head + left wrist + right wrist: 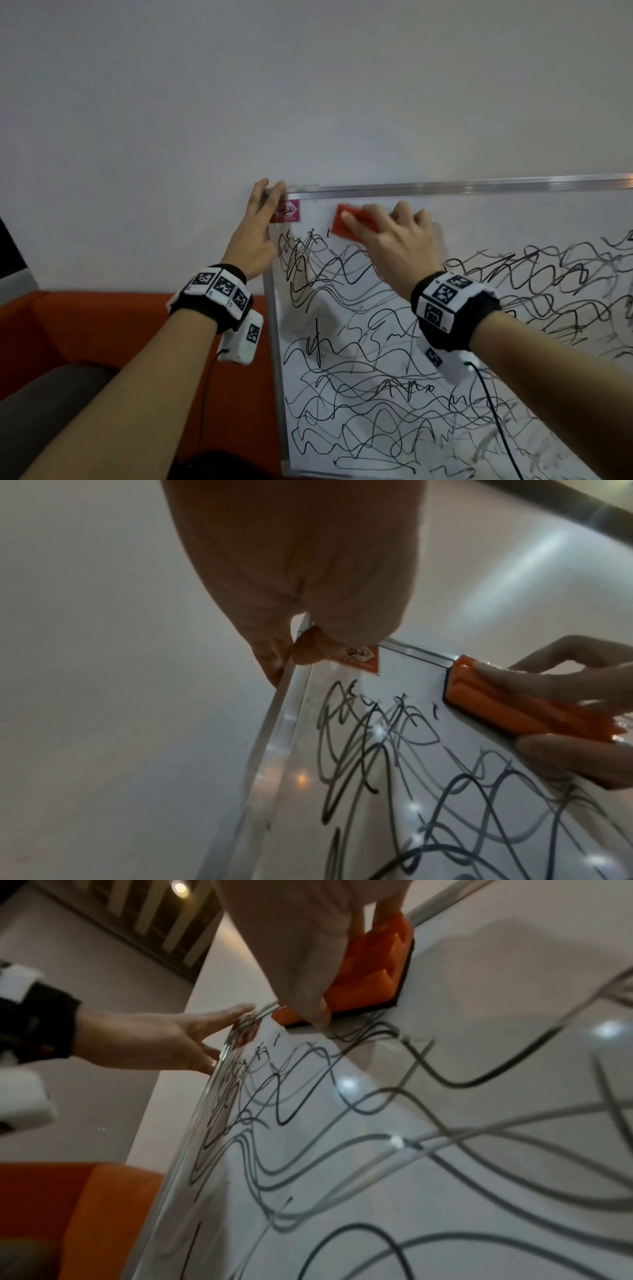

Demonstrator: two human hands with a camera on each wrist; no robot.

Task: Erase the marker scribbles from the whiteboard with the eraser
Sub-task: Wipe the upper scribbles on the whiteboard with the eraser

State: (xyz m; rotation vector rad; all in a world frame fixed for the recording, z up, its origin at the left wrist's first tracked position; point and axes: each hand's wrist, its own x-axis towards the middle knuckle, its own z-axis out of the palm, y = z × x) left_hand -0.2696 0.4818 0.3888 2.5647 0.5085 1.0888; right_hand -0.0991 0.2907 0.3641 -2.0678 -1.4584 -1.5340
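The right hand (394, 240) grips the orange plastic block eraser (352, 224) with its fingers curled over the back, the dark felt pressed flat against the white aluminium-framed whiteboard (479, 186) just below the top edge, near the top-left corner. The left hand (255, 233) is open, its straight fingers steadying that corner beside a red logo sticker (289, 211). To wipe well, the felt should probably stay flat under even pressure, sweeping in overlapping passes along the top edge before working down, while the left hand braces the frame. Count: 1 eraser, 1 whiteboard, 2 hands; the black marker scribbles (394, 377) cover nearly the whole board below the eraser.
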